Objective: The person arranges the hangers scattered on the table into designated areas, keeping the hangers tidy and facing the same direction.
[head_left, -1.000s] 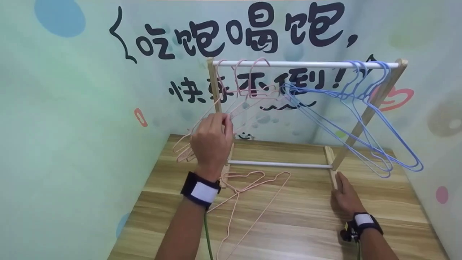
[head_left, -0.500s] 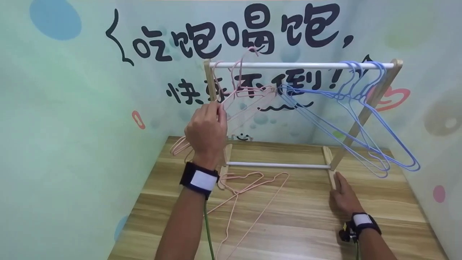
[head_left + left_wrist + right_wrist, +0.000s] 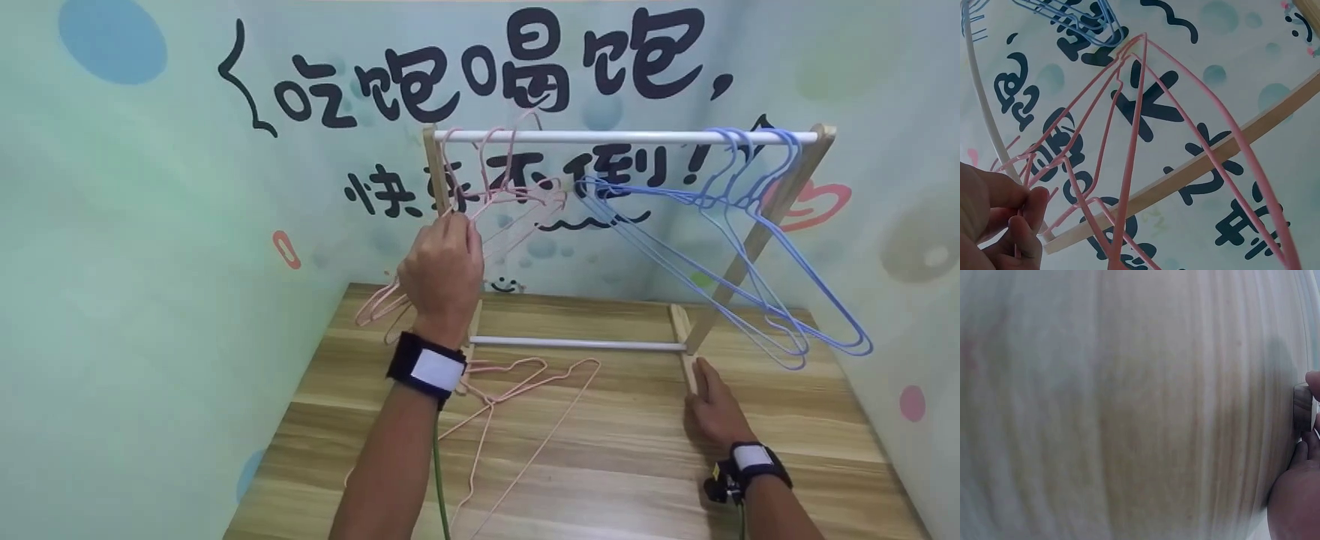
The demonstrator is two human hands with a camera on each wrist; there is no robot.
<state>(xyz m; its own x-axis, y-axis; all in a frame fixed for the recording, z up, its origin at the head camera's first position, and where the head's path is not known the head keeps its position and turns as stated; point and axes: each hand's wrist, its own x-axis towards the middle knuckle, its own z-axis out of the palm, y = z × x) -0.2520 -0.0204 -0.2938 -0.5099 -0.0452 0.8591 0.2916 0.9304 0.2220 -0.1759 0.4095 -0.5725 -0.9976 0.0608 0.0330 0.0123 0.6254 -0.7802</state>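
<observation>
My left hand (image 3: 442, 274) pinches a pink clothes hanger (image 3: 511, 161) by its shoulder, at the left end of a small clothes rack (image 3: 622, 137). This hanger's hook rises above the white rail; whether it touches the rail I cannot tell. Two other pink hangers (image 3: 484, 166) hang just left of it, partly hidden by the hand. In the left wrist view, the thumb and fingers (image 3: 1033, 211) meet around thin pink wire (image 3: 1129, 169). My right hand (image 3: 720, 409) grips the rack's right wooden foot (image 3: 691, 373) at its near end.
Several blue hangers (image 3: 814, 289) hang at the rail's right end. More pink hangers (image 3: 555, 427) lie on the wood-grain table (image 3: 637, 465) in front of the rack. Printed walls (image 3: 165, 225) enclose the back and sides. A green cable (image 3: 441, 480) runs along the left forearm.
The held hanger's hook rose from the rail and shifted left, then came down a little. My left hand moved up, then slightly right. The right hand stays on the foot.
</observation>
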